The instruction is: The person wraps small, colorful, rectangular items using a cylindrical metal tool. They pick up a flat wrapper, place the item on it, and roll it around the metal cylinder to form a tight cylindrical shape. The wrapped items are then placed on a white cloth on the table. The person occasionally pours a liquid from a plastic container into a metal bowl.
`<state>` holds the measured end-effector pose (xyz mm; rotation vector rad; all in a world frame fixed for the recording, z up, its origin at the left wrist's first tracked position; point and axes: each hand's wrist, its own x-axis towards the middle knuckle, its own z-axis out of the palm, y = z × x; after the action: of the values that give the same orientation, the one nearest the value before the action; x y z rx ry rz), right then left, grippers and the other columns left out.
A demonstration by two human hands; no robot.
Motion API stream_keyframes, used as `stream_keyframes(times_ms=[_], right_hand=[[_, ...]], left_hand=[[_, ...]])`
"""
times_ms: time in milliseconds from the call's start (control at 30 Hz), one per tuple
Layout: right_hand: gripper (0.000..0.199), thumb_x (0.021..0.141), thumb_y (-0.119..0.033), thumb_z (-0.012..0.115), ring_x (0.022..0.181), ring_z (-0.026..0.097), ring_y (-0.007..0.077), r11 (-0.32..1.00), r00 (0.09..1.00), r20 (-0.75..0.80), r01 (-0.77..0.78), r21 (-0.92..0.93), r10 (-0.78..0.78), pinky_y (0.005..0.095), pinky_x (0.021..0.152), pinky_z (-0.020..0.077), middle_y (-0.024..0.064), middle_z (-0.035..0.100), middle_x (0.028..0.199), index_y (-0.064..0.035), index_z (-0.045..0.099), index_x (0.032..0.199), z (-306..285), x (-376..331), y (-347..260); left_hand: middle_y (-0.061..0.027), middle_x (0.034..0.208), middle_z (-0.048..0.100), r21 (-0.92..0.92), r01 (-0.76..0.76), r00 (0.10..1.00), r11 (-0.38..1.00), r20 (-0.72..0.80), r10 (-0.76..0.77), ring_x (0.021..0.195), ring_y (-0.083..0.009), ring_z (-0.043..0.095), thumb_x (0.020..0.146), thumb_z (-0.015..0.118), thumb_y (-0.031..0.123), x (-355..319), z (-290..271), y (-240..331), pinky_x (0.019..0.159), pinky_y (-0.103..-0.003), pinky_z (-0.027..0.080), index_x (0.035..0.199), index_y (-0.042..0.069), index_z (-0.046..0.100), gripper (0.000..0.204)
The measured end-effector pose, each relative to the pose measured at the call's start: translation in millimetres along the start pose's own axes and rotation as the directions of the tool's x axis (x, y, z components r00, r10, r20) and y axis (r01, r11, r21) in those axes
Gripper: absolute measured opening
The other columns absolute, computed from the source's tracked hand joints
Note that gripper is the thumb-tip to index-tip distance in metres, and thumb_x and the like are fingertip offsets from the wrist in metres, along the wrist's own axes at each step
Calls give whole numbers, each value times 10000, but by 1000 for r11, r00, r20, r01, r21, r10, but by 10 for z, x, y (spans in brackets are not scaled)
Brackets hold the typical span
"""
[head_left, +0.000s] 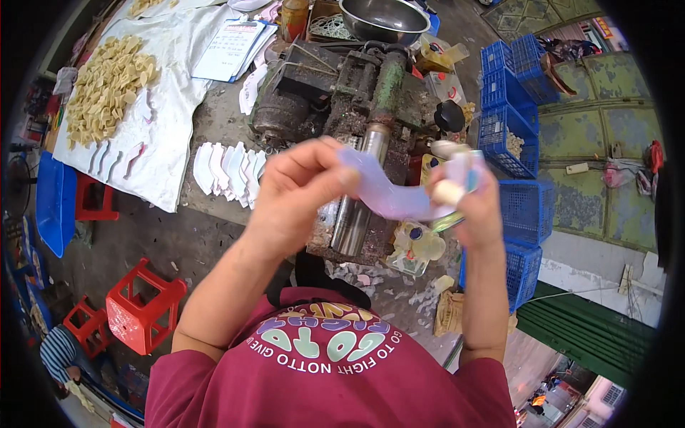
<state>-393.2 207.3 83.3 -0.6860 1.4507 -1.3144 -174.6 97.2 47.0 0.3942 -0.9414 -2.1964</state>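
Between my hands stretches a curved, see-through lilac strip (389, 198). My left hand (296, 189) pinches its left end between thumb and fingers. My right hand (472, 207), partly smeared by motion, is closed on the strip's other end, with cream coverings on some fingers. Small coloured edges show in that hand too, but I cannot make out what they belong to. Below the strip lies a shiny metal roller (351, 225) of a dirty green machine (389, 85). Left of the machine, several pale curved pieces (227, 173) lie in an overlapping row.
A white cloth (171, 128) at the left bears a heap of yellowish chips (110, 85). A clipboard (230, 50) and a steel bowl (385, 20) are at the back. Blue crates (508, 139) line the right; red stools (145, 307) stand at lower left.
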Motion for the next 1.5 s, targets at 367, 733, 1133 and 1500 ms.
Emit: stream_keyframes(times_ms=[367,733,1133,1500], right_hand=[[620,674,-90,770,900,582,95,937,859,422,-163,-309,289,248,803,475,63,586,1158,20,555,1245,-306,-69,-95],[641,648,-104,772,748,535,55,901,861,375,-192,-389,345,214,687,468,-27,585,909,-1,570,1248,-109,226,57],[649,626,-90,745,641,655,166,983,962,201,-173,-69,183,300,626,535,248,616,1145,87,525,1210,32,94,39],[666,669,-176,770,625,642,266,966,970,219,-154,207,107,498,787,548,118,559,663,42,465,1220,120,-26,134]], left_hand=[[-86,928,590,766,-215,944,606,4,330,837,-172,582,759,737,69,-83,-72,-211,734,-295,462,937,11,653,205],[-89,918,585,914,-71,939,399,-73,335,887,-222,576,746,729,47,-196,-555,-617,785,-320,457,883,37,691,143],[-22,842,664,175,372,891,912,-344,-297,786,-83,592,836,701,109,-163,-816,-649,747,-237,463,905,8,677,125],[-104,806,596,972,231,667,-49,-121,736,766,-252,597,764,709,48,-313,-2696,113,699,-336,467,831,49,688,70]])
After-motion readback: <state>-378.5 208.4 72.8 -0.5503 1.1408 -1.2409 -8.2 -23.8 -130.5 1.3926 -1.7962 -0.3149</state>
